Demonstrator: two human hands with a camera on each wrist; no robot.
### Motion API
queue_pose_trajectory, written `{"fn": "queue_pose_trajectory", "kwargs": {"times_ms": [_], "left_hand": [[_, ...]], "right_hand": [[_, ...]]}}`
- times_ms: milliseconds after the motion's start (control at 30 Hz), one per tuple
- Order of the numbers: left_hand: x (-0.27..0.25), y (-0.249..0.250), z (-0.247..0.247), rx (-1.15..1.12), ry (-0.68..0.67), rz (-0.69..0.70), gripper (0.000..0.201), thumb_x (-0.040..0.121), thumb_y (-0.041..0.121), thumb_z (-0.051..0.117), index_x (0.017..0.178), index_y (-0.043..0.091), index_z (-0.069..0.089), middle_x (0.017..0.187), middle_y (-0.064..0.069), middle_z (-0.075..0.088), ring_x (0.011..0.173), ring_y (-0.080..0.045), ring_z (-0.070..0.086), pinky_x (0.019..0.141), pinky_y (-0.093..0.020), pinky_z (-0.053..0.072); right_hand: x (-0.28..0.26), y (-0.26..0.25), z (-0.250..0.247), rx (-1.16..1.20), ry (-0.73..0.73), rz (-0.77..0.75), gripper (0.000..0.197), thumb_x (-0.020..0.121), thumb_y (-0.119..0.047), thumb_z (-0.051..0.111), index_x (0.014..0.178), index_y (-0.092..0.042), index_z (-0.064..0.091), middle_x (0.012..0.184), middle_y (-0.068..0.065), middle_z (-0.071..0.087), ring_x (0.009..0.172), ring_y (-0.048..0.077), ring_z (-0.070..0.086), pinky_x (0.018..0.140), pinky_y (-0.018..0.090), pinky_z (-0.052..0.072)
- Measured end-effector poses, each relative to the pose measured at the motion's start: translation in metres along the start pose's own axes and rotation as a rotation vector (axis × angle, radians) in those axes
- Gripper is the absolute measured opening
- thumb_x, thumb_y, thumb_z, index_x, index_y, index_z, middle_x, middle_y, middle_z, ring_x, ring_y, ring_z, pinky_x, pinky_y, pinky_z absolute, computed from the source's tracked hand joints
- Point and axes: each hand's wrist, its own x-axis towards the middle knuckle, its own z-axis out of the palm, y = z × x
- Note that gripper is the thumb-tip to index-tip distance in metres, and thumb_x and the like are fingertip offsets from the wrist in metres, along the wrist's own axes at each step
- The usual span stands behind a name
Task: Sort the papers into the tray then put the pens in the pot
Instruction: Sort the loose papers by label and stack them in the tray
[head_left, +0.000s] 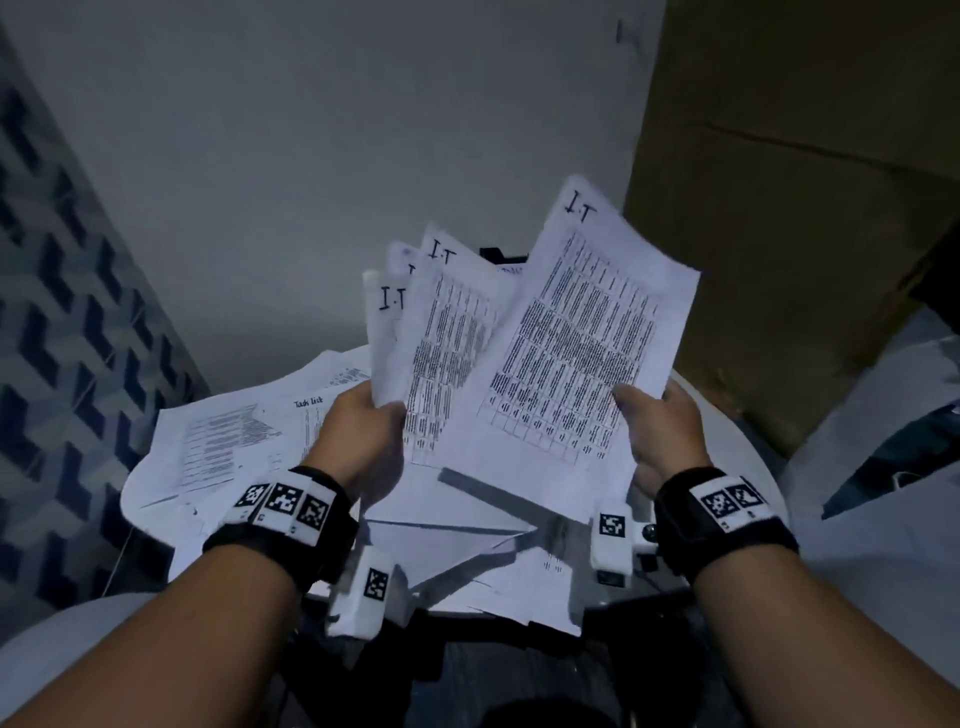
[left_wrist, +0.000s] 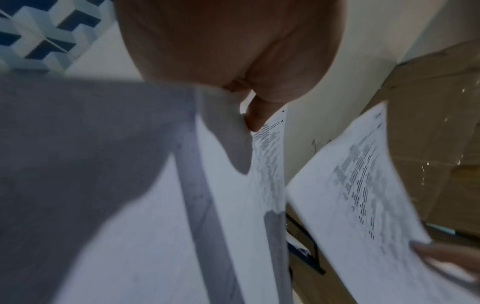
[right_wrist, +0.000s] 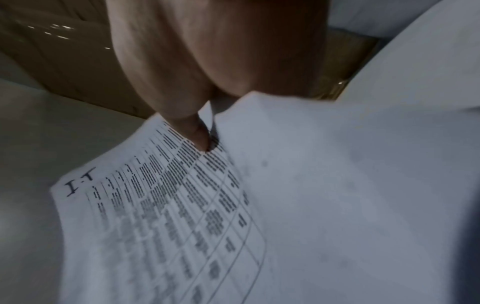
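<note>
From the head view, a fanned sheaf (head_left: 415, 332) marked "I.T" is gripped by the left hand (head_left: 358, 431); a single printed sheet (head_left: 576, 332) is pinched by the right hand (head_left: 660, 426), above loose papers (head_left: 218, 447) on the table (head_left: 727, 441). At the left wrist, the thumb (left_wrist: 257, 117) is pressed onto the sheaf. At the right wrist, the thumb (right_wrist: 194, 127) is clamped on the sheet's table print.

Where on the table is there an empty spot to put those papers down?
The only bare table patch shows at the right rim, between the right hand and the cardboard box. The left and middle are crowded: loose papers overlap there. The left hand grips a fan of sheets, hiding what lies behind.
</note>
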Motion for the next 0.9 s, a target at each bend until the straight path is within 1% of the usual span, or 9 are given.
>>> {"fn": "queue_pose_trajectory", "kwargs": {"times_ms": [100,200,300,400,467,633,700,767,900], "left_hand": [[-0.015,0.014,0.001,-0.173,-0.083,-0.030,0.023,0.091,-0.003,0.046,0.079,0.011,0.059,0.051,0.005,0.054,0.051,-0.019,0.047,0.048,-0.025,0.036],[-0.026,0.022,0.003,-0.267,-0.144,-0.041,0.030,0.094,-0.013,0.038,0.083,0.004,0.059,0.048,0.004,0.060,0.048,-0.015,0.056,0.039,-0.014,0.041],[-0.024,0.020,0.002,-0.243,-0.112,-0.105,0.024,0.093,-0.008,0.039,0.078,0.006,0.050,0.046,-0.001,0.037,0.038,-0.016,0.034,0.033,-0.017,0.025],[-0.019,0.013,0.006,-0.262,-0.106,-0.154,0.019,0.092,-0.004,0.041,0.080,0.008,0.048,0.055,-0.005,0.032,0.042,-0.017,0.029,0.043,-0.022,0.026],[-0.017,0.012,0.009,-0.251,-0.102,-0.142,0.016,0.091,-0.005,0.042,0.082,0.006,0.051,0.062,-0.007,0.041,0.053,-0.021,0.037,0.049,-0.026,0.032],[-0.018,0.016,0.021,-0.342,-0.058,-0.070,0.020,0.092,-0.010,0.039,0.080,0.004,0.046,0.062,-0.002,0.041,0.050,-0.009,0.041,0.042,-0.012,0.033],[-0.014,0.014,0.023,-0.397,-0.055,-0.034,0.016,0.099,0.011,0.048,0.086,0.009,0.056,0.077,-0.001,0.059,0.069,-0.007,0.053,0.066,-0.015,0.043],[-0.009,0.007,0.022,-0.281,-0.147,0.038,0.027,0.097,0.037,0.059,0.115,0.018,0.067,0.114,0.002,0.073,0.105,-0.010,0.065,0.094,-0.026,0.048],[0.000,-0.001,0.021,-0.073,-0.012,0.096,0.004,0.092,0.013,0.069,0.092,0.009,0.070,0.086,-0.006,0.075,0.078,-0.024,0.070,0.071,-0.037,0.057]], "right_hand": [[-0.004,0.022,0.009,0.040,-0.063,0.080,0.025,0.098,-0.005,0.065,0.120,-0.014,0.072,0.116,0.007,0.076,0.106,0.030,0.073,0.094,0.048,0.058],[-0.008,0.050,0.012,-0.121,-0.110,0.126,0.027,0.098,-0.016,0.067,0.125,-0.015,0.069,0.116,0.005,0.076,0.103,0.029,0.073,0.097,0.051,0.057],[-0.006,0.062,0.015,-0.210,-0.189,0.176,0.028,0.097,-0.014,0.064,0.124,-0.018,0.069,0.116,0.006,0.076,0.104,0.030,0.073,0.099,0.056,0.055],[-0.003,0.053,0.017,-0.234,-0.197,0.196,0.034,0.099,0.002,0.051,0.125,-0.012,0.066,0.100,0.008,0.074,0.074,0.013,0.073,0.070,0.034,0.062],[-0.004,0.048,0.019,-0.227,-0.184,0.220,0.038,0.099,0.008,0.044,0.128,-0.009,0.061,0.096,0.007,0.069,0.053,0.004,0.058,0.050,0.020,0.046],[-0.018,0.046,0.028,-0.208,-0.182,0.181,0.040,0.098,0.004,0.047,0.132,-0.016,0.051,0.106,0.011,0.065,0.067,0.021,0.053,0.045,0.022,0.043],[-0.025,0.043,0.034,-0.167,-0.215,0.136,0.043,0.097,0.007,0.045,0.131,-0.016,0.058,0.111,0.011,0.070,0.075,0.021,0.061,0.043,0.017,0.045],[-0.029,0.036,0.039,-0.159,-0.200,0.057,0.041,0.096,0.009,0.046,0.126,-0.013,0.064,0.108,0.002,0.073,0.086,0.013,0.067,0.050,0.011,0.049],[-0.031,0.022,0.046,-0.218,-0.132,-0.185,0.028,0.097,0.002,0.054,0.119,-0.014,0.064,0.103,-0.007,0.070,0.079,-0.012,0.063,0.060,0.001,0.045]]}}
